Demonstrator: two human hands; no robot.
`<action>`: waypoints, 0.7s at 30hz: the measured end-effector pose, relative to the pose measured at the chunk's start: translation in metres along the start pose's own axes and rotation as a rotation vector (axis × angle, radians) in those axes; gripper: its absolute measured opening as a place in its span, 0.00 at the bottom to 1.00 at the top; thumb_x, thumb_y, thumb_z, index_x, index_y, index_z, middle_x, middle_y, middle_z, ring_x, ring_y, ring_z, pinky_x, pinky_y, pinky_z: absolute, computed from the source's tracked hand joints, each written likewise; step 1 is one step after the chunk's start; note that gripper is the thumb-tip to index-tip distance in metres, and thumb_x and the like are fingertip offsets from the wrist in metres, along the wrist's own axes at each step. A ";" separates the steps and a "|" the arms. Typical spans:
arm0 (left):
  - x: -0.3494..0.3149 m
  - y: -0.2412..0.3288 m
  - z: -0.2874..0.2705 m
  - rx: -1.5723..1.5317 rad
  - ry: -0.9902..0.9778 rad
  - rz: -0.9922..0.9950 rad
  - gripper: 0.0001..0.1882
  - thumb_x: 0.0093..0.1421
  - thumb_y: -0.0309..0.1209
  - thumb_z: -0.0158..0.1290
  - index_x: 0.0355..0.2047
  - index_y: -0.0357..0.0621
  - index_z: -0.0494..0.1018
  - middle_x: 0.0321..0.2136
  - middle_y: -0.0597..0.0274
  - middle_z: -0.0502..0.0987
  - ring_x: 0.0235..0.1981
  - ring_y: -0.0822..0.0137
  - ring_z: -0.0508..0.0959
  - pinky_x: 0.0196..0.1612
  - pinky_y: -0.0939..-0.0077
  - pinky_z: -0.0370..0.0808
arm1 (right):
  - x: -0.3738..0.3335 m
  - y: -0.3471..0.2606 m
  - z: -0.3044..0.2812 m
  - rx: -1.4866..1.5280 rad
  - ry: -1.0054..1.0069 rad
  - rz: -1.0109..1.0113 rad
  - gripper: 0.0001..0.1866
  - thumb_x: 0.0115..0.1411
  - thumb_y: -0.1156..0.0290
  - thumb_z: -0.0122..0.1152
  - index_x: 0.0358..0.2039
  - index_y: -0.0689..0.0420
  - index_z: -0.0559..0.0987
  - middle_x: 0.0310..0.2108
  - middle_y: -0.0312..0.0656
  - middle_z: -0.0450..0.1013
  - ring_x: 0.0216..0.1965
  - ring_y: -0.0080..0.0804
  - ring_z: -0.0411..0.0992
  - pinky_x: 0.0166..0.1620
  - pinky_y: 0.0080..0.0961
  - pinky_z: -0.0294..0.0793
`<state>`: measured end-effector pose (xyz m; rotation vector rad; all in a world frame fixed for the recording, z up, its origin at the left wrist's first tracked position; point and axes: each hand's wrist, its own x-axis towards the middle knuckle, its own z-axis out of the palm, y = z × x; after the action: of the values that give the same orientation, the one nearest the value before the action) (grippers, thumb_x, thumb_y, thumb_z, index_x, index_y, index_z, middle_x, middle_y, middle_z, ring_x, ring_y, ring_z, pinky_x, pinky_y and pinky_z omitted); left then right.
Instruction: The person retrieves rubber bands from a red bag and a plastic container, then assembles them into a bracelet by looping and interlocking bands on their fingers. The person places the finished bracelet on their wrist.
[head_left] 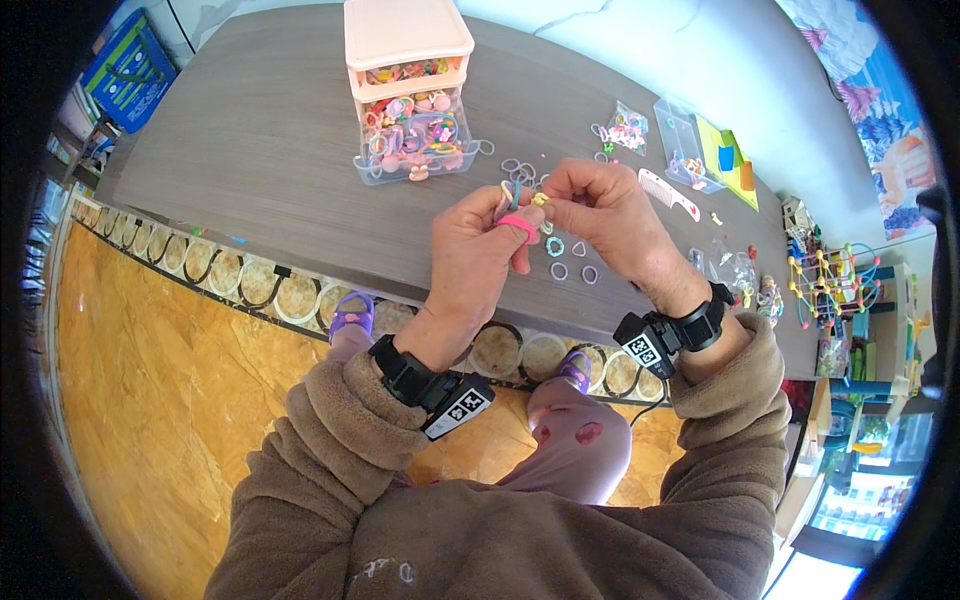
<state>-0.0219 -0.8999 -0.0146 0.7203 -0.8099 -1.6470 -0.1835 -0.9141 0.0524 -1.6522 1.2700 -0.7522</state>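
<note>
My left hand (466,258) is raised over the near side of the table, closed around a few coloured hair ties (508,200). A bright pink hair tie (518,225) loops over its thumb. Close beside it, the fingers of my right hand (618,225) pinch a small pale yellow hair tie (541,199); the fingertips partly cover it. Just below and right of the hands lie loose hair ties, among them a teal one (555,246) and a greyish one (590,275). More pale rings (512,166) lie beyond the fingers.
A peach drawer box (408,28) stands at the back, its clear lower drawer (384,178) pulled out and full of hair accessories. Rightward are a small bag of trinkets (628,130), a white comb (668,195), a clear tray (675,128), a yellow card (735,180) and a bead maze (835,275).
</note>
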 end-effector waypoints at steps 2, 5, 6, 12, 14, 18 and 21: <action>-0.002 0.000 0.000 0.032 0.006 -0.006 0.05 0.61 0.23 0.57 0.37 0.36 0.77 0.23 0.66 0.75 0.17 0.80 0.69 0.18 0.86 0.63 | -0.003 -0.001 0.001 -0.032 0.010 0.013 0.06 0.59 0.74 0.65 0.29 0.63 0.78 0.22 0.28 0.69 0.27 0.13 0.63 0.28 0.17 0.64; -0.004 -0.001 -0.001 0.045 0.000 -0.006 0.03 0.61 0.23 0.57 0.34 0.37 0.76 0.22 0.68 0.74 0.17 0.80 0.68 0.18 0.86 0.62 | -0.008 0.002 0.001 -0.068 0.031 0.027 0.06 0.60 0.74 0.63 0.28 0.62 0.78 0.21 0.28 0.68 0.26 0.13 0.62 0.27 0.17 0.62; -0.004 -0.001 -0.001 0.045 -0.002 -0.002 0.02 0.61 0.23 0.57 0.34 0.37 0.76 0.22 0.68 0.74 0.17 0.80 0.68 0.18 0.86 0.62 | -0.009 0.005 0.001 -0.077 0.048 0.018 0.06 0.60 0.74 0.63 0.28 0.62 0.78 0.20 0.27 0.67 0.25 0.13 0.62 0.26 0.17 0.61; -0.003 0.001 -0.006 -0.341 -0.195 -0.153 0.04 0.64 0.27 0.53 0.33 0.40 0.74 0.20 0.69 0.71 0.17 0.78 0.68 0.22 0.82 0.64 | -0.008 0.027 0.003 0.162 0.208 0.125 0.06 0.61 0.75 0.58 0.26 0.59 0.77 0.21 0.30 0.68 0.21 0.15 0.63 0.23 0.16 0.62; -0.005 0.001 -0.006 -0.397 -0.314 -0.217 0.04 0.65 0.28 0.52 0.35 0.41 0.72 0.19 0.70 0.69 0.16 0.76 0.65 0.24 0.78 0.65 | -0.009 0.029 0.003 0.269 0.265 0.146 0.05 0.62 0.75 0.57 0.28 0.58 0.76 0.22 0.32 0.70 0.22 0.17 0.66 0.24 0.16 0.64; -0.006 0.002 -0.007 -0.136 -0.412 -0.379 0.04 0.65 0.29 0.51 0.34 0.42 0.71 0.18 0.71 0.67 0.15 0.75 0.64 0.26 0.76 0.66 | -0.018 0.022 0.006 0.563 0.320 0.121 0.02 0.63 0.75 0.55 0.35 0.58 0.75 0.24 0.35 0.72 0.25 0.19 0.69 0.27 0.17 0.69; -0.003 -0.002 -0.007 0.051 -0.229 -0.335 0.04 0.65 0.28 0.50 0.33 0.42 0.71 0.18 0.71 0.66 0.16 0.75 0.65 0.26 0.76 0.67 | -0.035 0.015 0.009 0.638 0.205 0.085 0.03 0.65 0.75 0.54 0.37 0.58 0.75 0.26 0.35 0.72 0.27 0.19 0.69 0.31 0.18 0.71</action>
<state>-0.0168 -0.8975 -0.0197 0.7415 -0.9327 -2.0439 -0.1925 -0.8797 0.0366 -1.0188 1.0739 -1.1524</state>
